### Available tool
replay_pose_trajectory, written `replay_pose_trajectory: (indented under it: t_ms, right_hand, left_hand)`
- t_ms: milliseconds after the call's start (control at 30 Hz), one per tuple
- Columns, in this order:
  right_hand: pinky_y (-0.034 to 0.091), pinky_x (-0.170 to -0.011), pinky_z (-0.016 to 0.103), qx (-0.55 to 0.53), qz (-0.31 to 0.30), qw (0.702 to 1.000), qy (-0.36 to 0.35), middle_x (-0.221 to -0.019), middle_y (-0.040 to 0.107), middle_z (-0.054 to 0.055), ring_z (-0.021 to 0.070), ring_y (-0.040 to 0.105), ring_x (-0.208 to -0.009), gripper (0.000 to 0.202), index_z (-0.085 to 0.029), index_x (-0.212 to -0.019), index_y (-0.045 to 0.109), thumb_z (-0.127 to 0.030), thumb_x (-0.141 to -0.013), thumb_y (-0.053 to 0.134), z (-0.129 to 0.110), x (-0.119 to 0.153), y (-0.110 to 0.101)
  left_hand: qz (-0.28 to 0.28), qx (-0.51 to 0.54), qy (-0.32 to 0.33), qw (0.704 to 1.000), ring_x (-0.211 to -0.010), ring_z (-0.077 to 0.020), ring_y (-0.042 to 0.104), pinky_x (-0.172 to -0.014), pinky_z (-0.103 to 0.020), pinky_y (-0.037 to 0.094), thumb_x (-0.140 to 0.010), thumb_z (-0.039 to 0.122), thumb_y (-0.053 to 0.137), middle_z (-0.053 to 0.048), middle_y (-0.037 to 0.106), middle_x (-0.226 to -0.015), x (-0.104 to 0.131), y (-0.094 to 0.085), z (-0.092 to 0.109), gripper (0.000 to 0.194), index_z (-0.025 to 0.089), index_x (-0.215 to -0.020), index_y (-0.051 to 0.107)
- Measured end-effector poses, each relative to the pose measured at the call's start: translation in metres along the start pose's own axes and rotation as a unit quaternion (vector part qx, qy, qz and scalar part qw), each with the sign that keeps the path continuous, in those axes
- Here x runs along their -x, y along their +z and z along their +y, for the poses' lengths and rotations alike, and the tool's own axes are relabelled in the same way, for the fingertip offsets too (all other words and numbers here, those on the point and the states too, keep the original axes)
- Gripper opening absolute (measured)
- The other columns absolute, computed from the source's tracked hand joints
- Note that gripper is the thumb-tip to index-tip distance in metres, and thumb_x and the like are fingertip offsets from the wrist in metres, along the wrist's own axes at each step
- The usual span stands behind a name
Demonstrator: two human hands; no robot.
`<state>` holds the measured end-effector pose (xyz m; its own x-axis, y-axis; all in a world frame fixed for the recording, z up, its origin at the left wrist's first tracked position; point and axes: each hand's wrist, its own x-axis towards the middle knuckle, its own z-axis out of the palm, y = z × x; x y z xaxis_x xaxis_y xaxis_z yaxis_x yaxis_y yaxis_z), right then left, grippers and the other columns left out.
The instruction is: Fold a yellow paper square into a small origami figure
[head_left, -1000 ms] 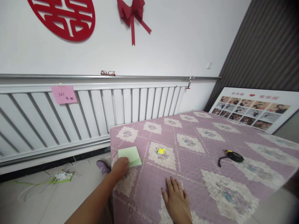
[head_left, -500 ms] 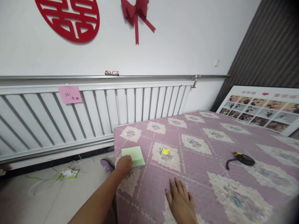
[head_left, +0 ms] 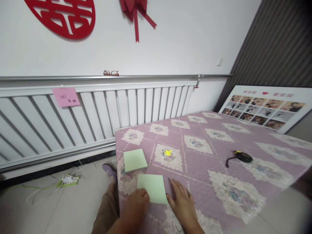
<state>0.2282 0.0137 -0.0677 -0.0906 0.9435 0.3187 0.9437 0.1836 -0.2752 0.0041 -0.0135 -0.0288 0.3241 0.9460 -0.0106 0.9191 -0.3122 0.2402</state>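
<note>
near the front left corner of the purple quilted table cover, the left hand now rests on the lower left edge of a single pale green sheet, fingers curled down onto it; half a second ago that hand was further up, pressed on the corner of the green sticky-note pad. the sheet is new on the cloth: earlier only the pad lay there. it lies flat just below and to the right of the pad, close to it but apart from it, with the pad left untouched by either hand. the right hand lies palm down with its fingers spread and flat on the cloth, thumb side touching the sheet's right edge; it has stayed in much the same place as before, gripping nothing.

further back, a small yellow folded paper sits where it did on a flowered square, and the black tape measure with its strap lies well to the right. the view has tilted a little downward since the earlier frame. behind the table, the white radiator carries a pink note, red-rimmed glasses rest on the rail above it, and a photo board leans against the dark wall on the right.
</note>
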Motion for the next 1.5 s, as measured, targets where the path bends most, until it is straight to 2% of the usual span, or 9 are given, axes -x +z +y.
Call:
replay_pose_trajectory:
  t_ms: [200, 400, 533, 633, 700, 767, 867, 1067, 1500]
  right_hand:
    - [0.038, -0.103, 0.041, -0.083, 0.017, 0.985, -0.151, -0.141, 0.044, 0.006, 0.0231, 0.040, -0.129, 0.051, -0.026, -0.130, 0.049, -0.014, -0.081, 0.046, -0.005, 0.033, -0.008]
    - [0.041, -0.100, 0.039, -0.102, -0.024, 0.986, -0.126, -0.140, 0.046, 0.009, 0.0224, 0.044, -0.127, 0.058, -0.025, -0.140, 0.035, -0.020, -0.083, 0.047, 0.007, 0.076, -0.015]
    - [0.033, -0.105, 0.044, -0.123, -0.066, 0.977, -0.160, -0.144, 0.040, 0.009, 0.0257, 0.034, -0.133, 0.067, -0.023, -0.139, 0.039, -0.015, -0.073, 0.051, 0.002, 0.088, -0.019]
    - [0.034, -0.102, 0.045, -0.142, -0.115, 0.963, -0.200, -0.132, 0.055, 0.005, 0.0273, 0.041, -0.129, 0.040, -0.029, -0.109, 0.065, -0.019, -0.072, 0.056, -0.008, 0.089, -0.020]
    - [0.034, -0.100, 0.046, -0.144, -0.131, 0.963, -0.184, -0.120, 0.064, 0.003, 0.0279, 0.047, -0.123, 0.023, -0.030, -0.090, 0.069, -0.022, -0.071, 0.059, -0.014, 0.088, -0.019]
    - [0.033, -0.100, 0.047, -0.142, -0.127, 0.969, -0.155, -0.113, 0.068, 0.003, 0.0282, 0.050, -0.120, 0.019, -0.028, -0.085, 0.069, -0.024, -0.069, 0.060, -0.017, 0.088, -0.020]
    - [0.032, -0.100, 0.046, -0.155, -0.119, 0.970, -0.143, -0.109, 0.069, 0.004, 0.0279, 0.052, -0.118, 0.019, -0.027, -0.085, 0.069, -0.025, -0.068, 0.060, -0.017, 0.089, -0.021]
    - [0.040, -0.097, 0.044, -0.165, -0.116, 0.967, -0.158, -0.118, 0.064, 0.007, 0.0276, 0.048, -0.122, 0.020, -0.025, -0.089, 0.068, -0.021, -0.074, 0.055, -0.013, 0.087, -0.024]
    - [0.043, -0.098, 0.048, -0.126, -0.030, 0.989, -0.068, -0.116, 0.063, 0.007, 0.0295, 0.048, -0.121, 0.027, -0.025, -0.091, 0.070, -0.039, -0.090, 0.046, -0.021, 0.084, -0.030]
  left_hand:
    - [-0.032, 0.009, 0.042, 0.999, -0.089, -0.0197, 0.054, -0.076, -0.030, 0.042, -0.089, 0.015, 0.045, -0.004, 0.061, -0.100, 0.038, 0.034, 0.022, 0.015, 0.020, -0.091, 0.060]
    - [0.094, 0.075, 0.095, 0.988, -0.080, -0.0198, 0.056, -0.071, -0.030, 0.044, -0.081, 0.013, 0.051, -0.005, 0.062, -0.089, 0.068, 0.062, 0.009, 0.011, 0.022, -0.082, 0.058]
    - [0.116, 0.108, 0.149, 0.976, -0.078, -0.0186, 0.057, -0.069, -0.030, 0.045, -0.086, 0.017, 0.045, -0.005, 0.063, -0.087, 0.087, 0.060, 0.012, 0.014, 0.023, -0.085, 0.058]
    - [0.112, 0.140, 0.164, 0.970, -0.081, -0.0177, 0.058, -0.071, -0.028, 0.046, -0.089, 0.022, 0.044, -0.005, 0.064, -0.090, 0.095, 0.053, 0.018, 0.015, 0.023, -0.088, 0.059]
    - [0.121, 0.156, 0.177, 0.964, -0.085, -0.0187, 0.058, -0.075, -0.030, 0.046, -0.088, 0.028, 0.049, -0.006, 0.064, -0.094, 0.099, 0.048, 0.016, 0.015, 0.023, -0.097, 0.058]
    - [0.138, 0.154, 0.180, 0.962, -0.092, -0.0225, 0.058, -0.082, -0.036, 0.045, -0.082, 0.038, 0.057, -0.009, 0.063, -0.102, 0.102, 0.044, 0.009, 0.037, 0.020, -0.113, 0.054]
    - [0.148, 0.137, 0.115, 0.973, -0.103, -0.0278, 0.054, -0.091, -0.044, 0.040, -0.073, 0.038, 0.066, -0.012, 0.061, -0.112, 0.104, 0.040, -0.005, 0.056, 0.020, -0.123, 0.050]
    - [0.098, 0.171, -0.020, 0.980, -0.101, -0.0242, 0.053, -0.092, -0.045, 0.035, -0.072, 0.010, 0.055, -0.005, 0.063, -0.102, 0.098, 0.037, -0.009, 0.026, 0.028, -0.087, 0.068]
    - [0.089, 0.164, -0.139, 0.973, -0.108, -0.0278, 0.047, -0.097, -0.053, 0.027, -0.085, 0.029, 0.047, -0.006, 0.058, -0.114, 0.094, 0.038, 0.000, 0.022, 0.023, -0.073, 0.065]
